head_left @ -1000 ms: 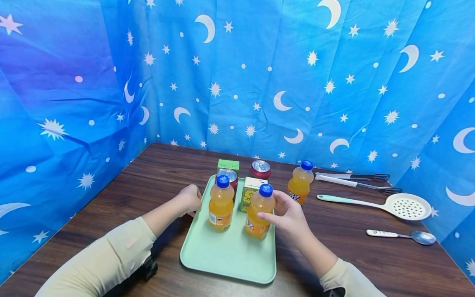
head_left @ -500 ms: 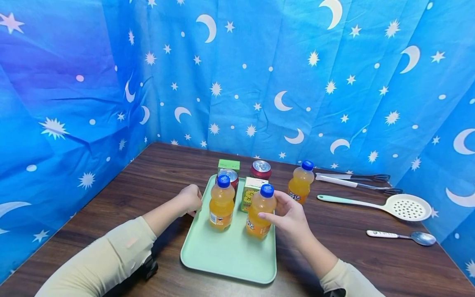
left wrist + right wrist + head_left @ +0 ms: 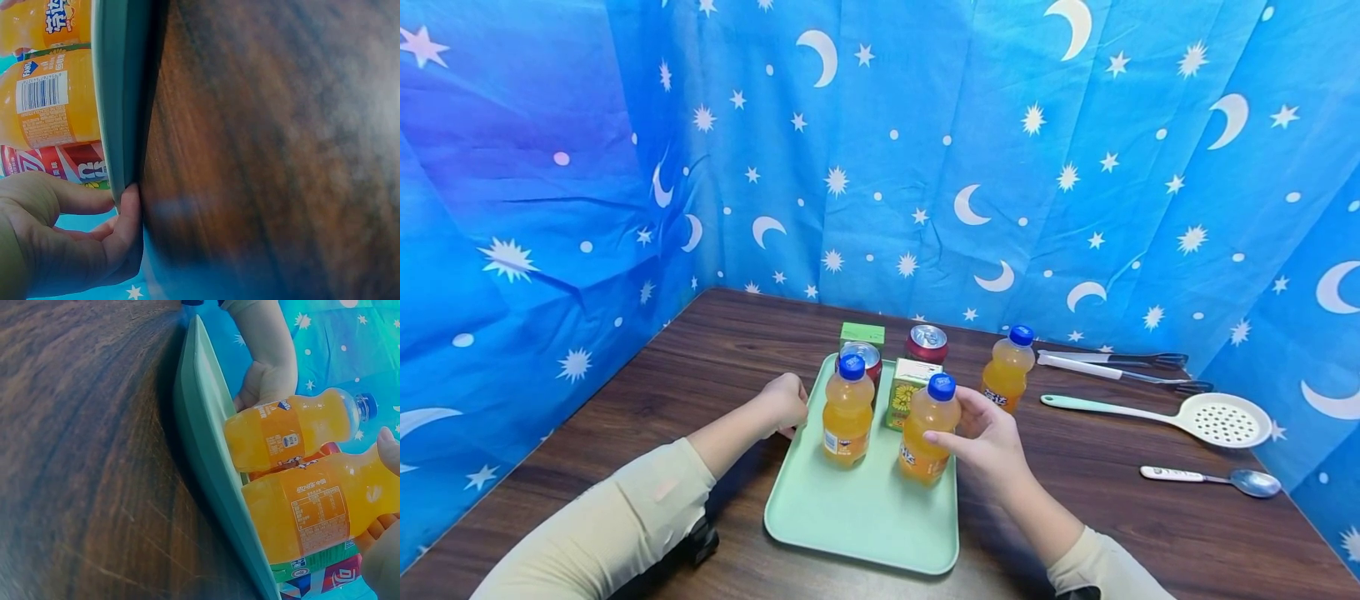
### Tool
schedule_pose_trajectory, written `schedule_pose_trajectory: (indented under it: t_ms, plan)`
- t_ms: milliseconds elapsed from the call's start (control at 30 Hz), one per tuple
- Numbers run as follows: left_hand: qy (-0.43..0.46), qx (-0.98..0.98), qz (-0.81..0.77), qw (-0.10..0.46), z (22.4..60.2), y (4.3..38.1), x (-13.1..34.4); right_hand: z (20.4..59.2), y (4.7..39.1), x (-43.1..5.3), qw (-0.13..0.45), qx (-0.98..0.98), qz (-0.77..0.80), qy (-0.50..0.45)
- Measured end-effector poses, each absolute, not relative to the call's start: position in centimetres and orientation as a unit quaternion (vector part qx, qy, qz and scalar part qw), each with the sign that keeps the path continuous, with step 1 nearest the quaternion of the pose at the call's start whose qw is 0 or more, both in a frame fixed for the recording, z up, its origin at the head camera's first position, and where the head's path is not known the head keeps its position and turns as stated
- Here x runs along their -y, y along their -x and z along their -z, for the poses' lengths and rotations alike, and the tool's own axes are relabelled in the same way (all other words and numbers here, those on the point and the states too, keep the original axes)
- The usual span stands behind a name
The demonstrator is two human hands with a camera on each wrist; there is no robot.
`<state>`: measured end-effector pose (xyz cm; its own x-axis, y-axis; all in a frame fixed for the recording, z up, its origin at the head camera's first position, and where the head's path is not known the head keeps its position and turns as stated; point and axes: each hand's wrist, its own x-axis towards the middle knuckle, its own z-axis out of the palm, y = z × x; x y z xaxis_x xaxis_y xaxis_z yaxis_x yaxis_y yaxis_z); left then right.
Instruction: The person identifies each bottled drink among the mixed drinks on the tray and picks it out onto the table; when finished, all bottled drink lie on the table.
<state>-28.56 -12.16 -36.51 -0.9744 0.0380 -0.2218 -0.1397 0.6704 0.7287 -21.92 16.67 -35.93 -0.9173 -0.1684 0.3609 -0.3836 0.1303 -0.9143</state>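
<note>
My left hand (image 3: pixel 784 404) pinches the left rim of a pale green tray (image 3: pixel 857 525); in the left wrist view its thumb and fingertips (image 3: pixel 130 203) meet over that rim. My right hand (image 3: pixel 991 440) grips an orange soda bottle (image 3: pixel 925 429) with a blue cap, upright over the tray's right side. In the right wrist view this bottle's base (image 3: pixel 259 519) is right at the tray surface. A second orange soda bottle (image 3: pixel 844 417) stands to its left on the tray. Behind them are a carton with a yellow flower (image 3: pixel 901 404) and a red can (image 3: pixel 871 357).
Beyond the tray's far end show a green box (image 3: pixel 862 333) and another red can (image 3: pixel 927 343). A third orange soda bottle (image 3: pixel 1009 371) stands on the table at right, near two whisk-like utensils (image 3: pixel 1078 365), a skimmer (image 3: pixel 1223 419) and a spoon (image 3: pixel 1255 482). Patterned blue cloth (image 3: pixel 887 150) hangs behind.
The bottle in my right hand has shifted very slightly to the right and toward me. My left hand keeps its place on the tray rim.
</note>
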Motion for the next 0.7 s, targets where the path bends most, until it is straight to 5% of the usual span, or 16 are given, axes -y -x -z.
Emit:
schedule_pose_trajectory:
  t_ms: [700]
  plan:
    - [0.035, -0.906, -0.406, 0.11, 36.5, 28.6, 12.1, 34.6, 21.3, -17.7, 0.094, 0.748, -0.641, -0.145]
